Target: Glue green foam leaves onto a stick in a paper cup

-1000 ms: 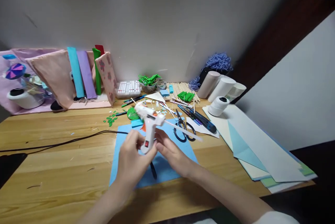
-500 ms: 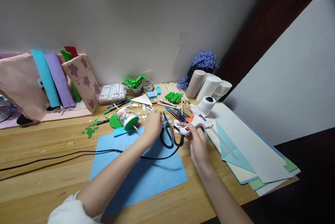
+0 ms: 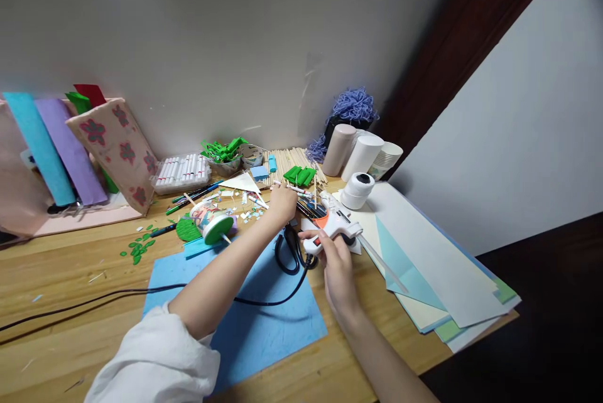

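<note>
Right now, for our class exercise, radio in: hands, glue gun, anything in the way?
Right hand holding glue gun. Left hand near pens, grip unclear. Black cord crosses blue sheet, beneath left forearm.

The wooden table (image 3: pixel 85 346) bears a blue sheet (image 3: pixel 277 327), marker case (image 3: pixel 183 174), green cutouts (image 3: pixel 137 251) and layered paper (image 3: pixel 424 249).

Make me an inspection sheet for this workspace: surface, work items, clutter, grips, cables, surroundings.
Surface: wooden table, blue sheet lying on it.
Job's things: white glue gun, pale glue stick jutting from its back.
Clutter: patterned cup on its side, paper scraps, green leaf-shaped pieces.
Grips: right grip holds the glue gun; left grip beside dark pens, contents unclear.
Cables: black cord runs from the glue gun, leaving the picture's left side.
Surroundings: grey wall behind; other people, nothing seen.
</note>
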`<action>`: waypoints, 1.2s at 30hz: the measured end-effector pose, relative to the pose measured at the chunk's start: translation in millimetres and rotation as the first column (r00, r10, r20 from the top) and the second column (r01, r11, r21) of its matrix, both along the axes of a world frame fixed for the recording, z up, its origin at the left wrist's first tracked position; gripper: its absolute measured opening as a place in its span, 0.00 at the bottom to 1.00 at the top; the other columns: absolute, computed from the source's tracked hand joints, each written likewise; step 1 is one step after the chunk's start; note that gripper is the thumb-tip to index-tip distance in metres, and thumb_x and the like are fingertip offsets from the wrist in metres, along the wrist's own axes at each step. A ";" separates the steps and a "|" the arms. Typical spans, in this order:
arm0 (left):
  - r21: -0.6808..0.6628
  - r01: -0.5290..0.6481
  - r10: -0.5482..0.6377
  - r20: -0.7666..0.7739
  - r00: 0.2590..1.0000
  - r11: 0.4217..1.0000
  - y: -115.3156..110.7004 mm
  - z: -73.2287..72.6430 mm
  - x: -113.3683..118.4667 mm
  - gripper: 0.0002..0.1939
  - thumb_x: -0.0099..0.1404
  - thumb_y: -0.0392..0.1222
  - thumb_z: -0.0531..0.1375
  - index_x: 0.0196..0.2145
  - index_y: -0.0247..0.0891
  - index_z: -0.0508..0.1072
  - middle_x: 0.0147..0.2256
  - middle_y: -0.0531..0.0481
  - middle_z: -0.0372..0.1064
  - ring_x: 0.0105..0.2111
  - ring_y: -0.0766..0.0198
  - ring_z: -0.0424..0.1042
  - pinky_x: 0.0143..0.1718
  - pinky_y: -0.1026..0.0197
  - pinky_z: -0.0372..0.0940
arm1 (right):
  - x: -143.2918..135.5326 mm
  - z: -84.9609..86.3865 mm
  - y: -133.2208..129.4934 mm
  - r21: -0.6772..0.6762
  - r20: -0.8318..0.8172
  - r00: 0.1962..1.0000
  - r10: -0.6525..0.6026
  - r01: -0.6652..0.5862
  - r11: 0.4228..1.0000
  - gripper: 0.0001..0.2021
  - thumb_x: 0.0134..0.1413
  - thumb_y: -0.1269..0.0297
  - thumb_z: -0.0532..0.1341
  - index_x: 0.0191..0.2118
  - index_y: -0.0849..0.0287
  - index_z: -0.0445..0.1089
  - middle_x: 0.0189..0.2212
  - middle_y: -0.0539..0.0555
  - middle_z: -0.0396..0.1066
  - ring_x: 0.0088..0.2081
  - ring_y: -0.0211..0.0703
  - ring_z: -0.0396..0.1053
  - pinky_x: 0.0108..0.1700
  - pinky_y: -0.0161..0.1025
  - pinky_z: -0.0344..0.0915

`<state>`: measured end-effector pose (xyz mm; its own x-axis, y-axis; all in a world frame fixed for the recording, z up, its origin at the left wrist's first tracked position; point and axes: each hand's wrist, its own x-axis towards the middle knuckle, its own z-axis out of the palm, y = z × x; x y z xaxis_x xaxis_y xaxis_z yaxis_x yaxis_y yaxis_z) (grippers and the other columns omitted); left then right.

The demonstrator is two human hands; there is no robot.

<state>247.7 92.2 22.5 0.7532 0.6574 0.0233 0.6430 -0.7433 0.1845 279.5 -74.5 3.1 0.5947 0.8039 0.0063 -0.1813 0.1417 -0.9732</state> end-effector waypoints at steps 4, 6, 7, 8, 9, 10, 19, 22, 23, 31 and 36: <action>-0.046 0.040 -0.038 0.039 0.999 0.998 4.3 -4.5 -3.0 0.17 0.65 0.45 0.56 0.49 0.35 0.66 0.49 0.43 0.65 0.45 0.58 0.68 0.45 0.50 0.67 | -0.4 -2.4 1.0 -0.002 0.064 0.998 -0.029 0.029 1.000 0.13 0.58 0.56 0.55 0.34 0.60 0.72 0.35 0.55 0.74 0.39 0.44 0.68 0.44 0.39 0.61; -0.071 0.061 -0.055 0.079 0.995 0.996 5.2 -5.9 -6.4 0.10 0.62 0.41 0.59 0.41 0.34 0.71 0.44 0.42 0.69 0.46 0.56 0.68 0.49 0.49 0.63 | -0.5 -4.3 2.1 -0.005 0.082 0.996 -0.039 0.039 0.999 0.14 0.58 0.56 0.55 0.34 0.60 0.71 0.35 0.54 0.74 0.37 0.43 0.67 0.43 0.39 0.61; -0.083 0.070 -0.061 0.107 0.992 0.994 5.2 -6.2 -8.3 0.05 0.60 0.37 0.61 0.35 0.33 0.72 0.40 0.42 0.71 0.47 0.54 0.67 0.51 0.48 0.60 | -0.6 -5.0 2.6 -0.004 0.081 0.996 -0.042 0.042 0.999 0.13 0.58 0.56 0.55 0.34 0.60 0.71 0.35 0.54 0.74 0.37 0.43 0.67 0.43 0.39 0.61; -0.095 0.076 -0.062 0.142 0.988 0.993 4.8 -6.0 -10.2 0.01 0.57 0.34 0.61 0.29 0.34 0.72 0.36 0.42 0.72 0.47 0.52 0.67 0.52 0.48 0.58 | -0.6 -5.6 3.2 -0.001 0.077 0.996 -0.046 0.046 0.999 0.13 0.58 0.56 0.55 0.34 0.60 0.71 0.34 0.54 0.74 0.37 0.43 0.67 0.42 0.39 0.61; -0.107 0.079 -0.059 0.184 0.981 0.991 3.8 -5.4 -12.4 0.03 0.56 0.31 0.61 0.25 0.34 0.71 0.33 0.42 0.72 0.47 0.51 0.67 0.52 0.49 0.57 | -0.5 -5.8 3.6 0.001 0.073 0.996 -0.050 0.051 0.999 0.13 0.58 0.56 0.55 0.34 0.60 0.71 0.34 0.54 0.74 0.36 0.43 0.67 0.42 0.39 0.61; -0.121 0.079 -0.049 0.232 0.972 0.989 1.9 -4.3 -15.1 0.04 0.56 0.31 0.59 0.25 0.35 0.70 0.32 0.41 0.73 0.46 0.51 0.68 0.51 0.50 0.57 | -0.5 -5.7 4.0 0.001 0.069 0.996 -0.056 0.056 0.998 0.13 0.58 0.56 0.55 0.33 0.60 0.71 0.34 0.54 0.74 0.36 0.43 0.67 0.41 0.39 0.61; -0.542 0.165 0.301 0.665 0.683 0.824 -55.8 19.6 -110.5 0.08 0.56 0.43 0.61 0.29 0.37 0.67 0.29 0.48 0.73 0.30 0.62 0.74 0.34 0.60 0.68 | -11.2 -1.7 -3.1 0.009 0.101 0.995 0.016 -0.017 1.000 0.12 0.57 0.57 0.55 0.32 0.59 0.69 0.31 0.52 0.72 0.30 0.40 0.65 0.33 0.36 0.60; -0.761 0.089 0.637 0.595 0.489 0.642 -74.2 24.1 -167.1 0.15 0.47 0.44 0.68 0.30 0.36 0.68 0.23 0.52 0.72 0.23 0.62 0.74 0.28 0.61 0.69 | -24.5 -4.3 -8.8 0.006 0.121 0.983 0.139 -0.141 0.990 0.13 0.56 0.55 0.56 0.29 0.59 0.70 0.27 0.51 0.70 0.26 0.38 0.62 0.30 0.35 0.59; -0.796 0.035 0.713 0.560 0.421 0.605 -78.9 24.3 -184.3 0.17 0.45 0.45 0.68 0.30 0.36 0.68 0.22 0.53 0.71 0.21 0.63 0.73 0.25 0.61 0.68 | -30.9 -4.8 -9.9 -0.003 0.128 0.973 0.192 -0.193 0.981 0.14 0.55 0.55 0.56 0.28 0.59 0.70 0.27 0.52 0.69 0.26 0.38 0.62 0.29 0.35 0.59; -0.827 -0.015 0.825 0.560 0.068 0.563 -98.8 4.8 -239.4 0.20 0.41 0.45 0.70 0.28 0.36 0.67 0.24 0.56 0.69 0.26 0.67 0.72 0.29 0.64 0.69 | -119.4 8.3 13.2 -0.213 0.091 0.927 0.364 -0.339 0.916 0.16 0.44 0.52 0.65 0.31 0.61 0.70 0.28 0.55 0.73 0.31 0.44 0.69 0.32 0.37 0.66; -0.836 0.110 0.840 0.542 0.020 0.537 -101.1 -1.0 -241.7 0.20 0.42 0.44 0.71 0.28 0.36 0.65 0.25 0.56 0.70 0.27 0.68 0.72 0.33 0.65 0.67 | -158.0 14.8 28.5 -0.145 0.154 0.922 0.355 -0.334 0.931 0.14 0.41 0.55 0.67 0.29 0.60 0.67 0.25 0.52 0.71 0.28 0.42 0.69 0.30 0.37 0.66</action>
<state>6.0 -8.9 21.5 0.0641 0.9876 -0.1431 -0.2525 0.1548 0.9551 121.5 -46.0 17.9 0.2786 0.9602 -0.0185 -0.0246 -0.0121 -0.9996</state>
